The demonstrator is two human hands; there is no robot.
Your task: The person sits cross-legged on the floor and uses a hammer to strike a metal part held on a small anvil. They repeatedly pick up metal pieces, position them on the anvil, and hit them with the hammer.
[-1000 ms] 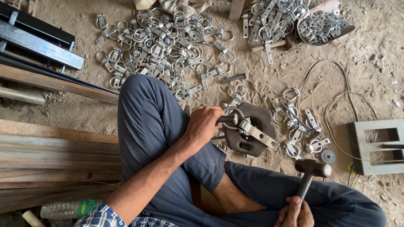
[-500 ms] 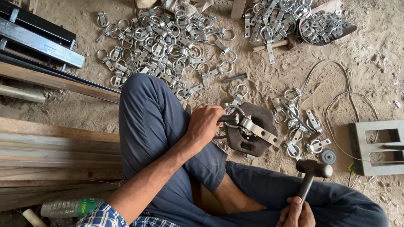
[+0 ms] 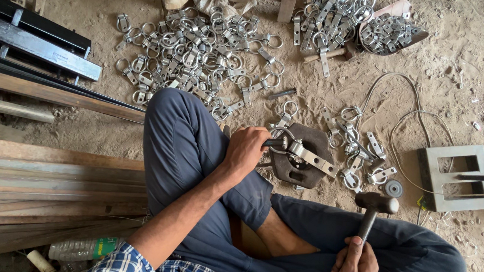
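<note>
Our left hand (image 3: 245, 150) is wrapped tight around a short dark handle, pressing a ring-and-strap fitting (image 3: 304, 153) flat on the dark hexagonal steel block (image 3: 308, 166). Our right hand (image 3: 356, 270) is closed around the shaft of the hammer (image 3: 375, 210); its head hangs just to the right of the block and below it, clear of the fitting and touching nothing.

Block as landmark. One fitting is on it, not yet struck as far as we can judge. Just right of the block: a small scatter of the same fittings (image 3: 360, 153) on the dirt floor (image 3: 464, 49). Up and left of the block: a much larger heap (image 3: 193, 56). Above it: another heap (image 3: 333, 12) beside a tray of small parts (image 3: 394, 32).

We cannot tell finished pieces from unworked ones. Judged by the heaps, the job reads as mid-run, with much handled or waiting.

Far right of the block: a grey rectangular frame (image 3: 457, 179) and loose wire (image 3: 405, 116).
</note>
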